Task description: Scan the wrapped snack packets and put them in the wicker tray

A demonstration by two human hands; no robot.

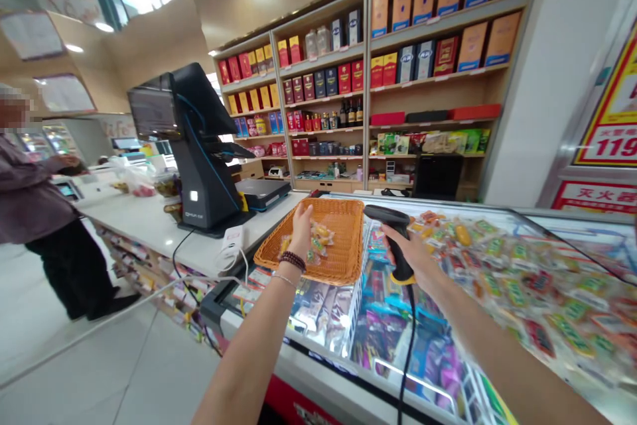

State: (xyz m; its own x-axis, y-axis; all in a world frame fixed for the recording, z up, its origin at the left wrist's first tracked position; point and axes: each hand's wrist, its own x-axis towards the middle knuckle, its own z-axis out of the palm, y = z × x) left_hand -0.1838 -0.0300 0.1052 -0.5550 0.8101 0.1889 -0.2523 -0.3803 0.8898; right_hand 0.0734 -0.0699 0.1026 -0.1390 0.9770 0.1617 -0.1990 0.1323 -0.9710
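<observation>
An orange-brown woven basket point(343, 249) rests on the glass top of the display case, with several small clear-wrapped packets point(321, 239) inside. Over its left part is my left hand point(301, 225), beside the packets, its fingers slightly apart and nothing visible between them; beads circle that wrist. My right hand point(409, 244) is closed around the handle of a black barcode scanner point(398, 259), just right of the basket. The scanner's head points left, and its cable hangs down across the case.
A black checkout terminal point(206, 153), a flat scale point(263, 193) and a white power strip point(233, 239) are on the left counter. Wrapped snacks point(517, 272) fill the case at right. Boxed goods line the shelves point(368, 93) behind. A person point(30, 180) stands far left.
</observation>
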